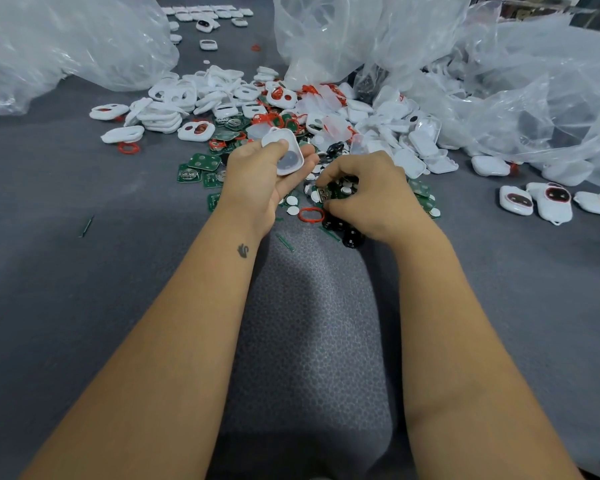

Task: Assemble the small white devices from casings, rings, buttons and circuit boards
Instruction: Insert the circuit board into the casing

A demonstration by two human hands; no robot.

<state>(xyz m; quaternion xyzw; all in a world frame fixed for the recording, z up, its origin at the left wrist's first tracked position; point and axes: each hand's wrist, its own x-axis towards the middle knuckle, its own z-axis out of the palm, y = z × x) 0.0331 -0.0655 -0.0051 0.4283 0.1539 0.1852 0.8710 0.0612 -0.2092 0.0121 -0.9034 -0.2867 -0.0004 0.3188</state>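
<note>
Our left hand [257, 171] holds a white casing [284, 152] above the surface [84, 271]; the right hand [364, 192] has its grip narrow on a circuit board [324, 194]. We may drop this board, because the pinch looks shallow.

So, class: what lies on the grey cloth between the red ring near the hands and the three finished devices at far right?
In the head view, green circuit boards lie beside the red ring; beyond them, bare grey cloth reaches the finished devices.
</note>
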